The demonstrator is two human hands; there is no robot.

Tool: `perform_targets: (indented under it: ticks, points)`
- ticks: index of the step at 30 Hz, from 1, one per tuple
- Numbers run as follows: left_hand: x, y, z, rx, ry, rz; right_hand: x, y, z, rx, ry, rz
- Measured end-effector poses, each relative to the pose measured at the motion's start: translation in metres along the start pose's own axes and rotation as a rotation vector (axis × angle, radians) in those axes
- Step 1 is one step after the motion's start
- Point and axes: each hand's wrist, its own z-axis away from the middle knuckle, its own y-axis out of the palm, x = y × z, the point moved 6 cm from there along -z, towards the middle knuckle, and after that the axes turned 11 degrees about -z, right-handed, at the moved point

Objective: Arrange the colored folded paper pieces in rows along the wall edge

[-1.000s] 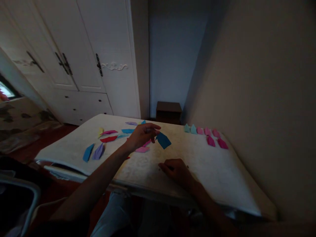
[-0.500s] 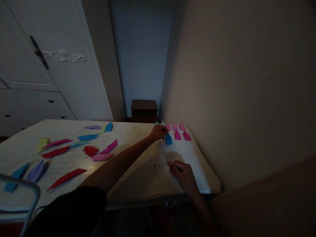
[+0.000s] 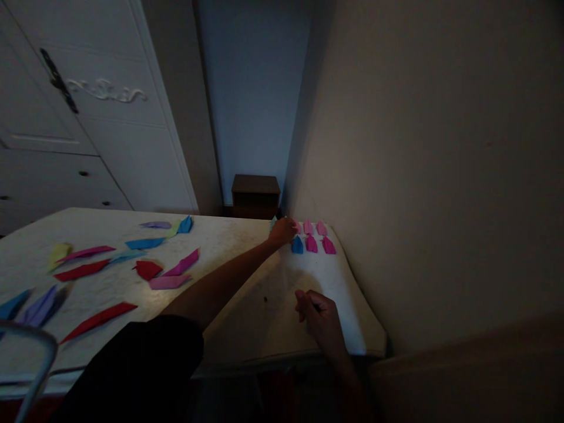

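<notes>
My left hand [image 3: 282,231] stretches to the far right corner of the table, its fingers drawn together beside a pale pink folded paper [image 3: 296,227]. Whether they pinch anything is hidden. Just in front lies a blue folded paper [image 3: 297,245], apart from the fingers. To its right are two magenta folded papers [image 3: 312,244], and behind them more light pink ones [image 3: 308,227]. A mint green folded paper [image 3: 274,222] shows partly behind my left hand. My right hand [image 3: 324,320] hovers over the near right of the table, loosely curled, with nothing visible in it.
Several folded papers, such as a red one [image 3: 100,321], a purple one [image 3: 40,306] and a yellow one [image 3: 59,257], are scattered across the left of the white table [image 3: 238,252]. A wall [image 3: 423,176] borders the right side. A metal tube [image 3: 46,352] curves at lower left.
My left hand has drawn slightly back and left from the blue folded paper, which now lies uncovered in line with the magenta ones. My right hand stays curled; the view has shifted slightly.
</notes>
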Motion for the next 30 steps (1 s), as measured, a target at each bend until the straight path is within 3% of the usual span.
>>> perform_targets:
  ticks: [6,11,15,21,25,30]
  points:
    - [-0.002,-0.02,0.039,-0.059,0.115,-0.009,0.001,-0.001,0.001,-0.018,-0.004,0.031]
    - [0.011,-0.041,0.089,-0.11,0.119,-0.071,0.001,-0.001,0.001,-0.025,0.03,0.063]
    - [0.037,-0.058,0.143,-0.054,0.135,-0.089,-0.001,0.0,0.0,-0.033,0.089,0.053]
    - [0.103,-0.092,0.222,-0.071,-0.007,-0.05,0.003,0.011,-0.013,0.007,0.098,0.118]
    - [0.136,-0.107,0.259,-0.153,-0.017,-0.008,0.018,0.044,-0.036,0.109,0.049,0.121]
    - [0.162,-0.115,0.287,-0.267,-0.123,0.168,0.045,0.131,-0.081,0.324,-0.11,0.186]
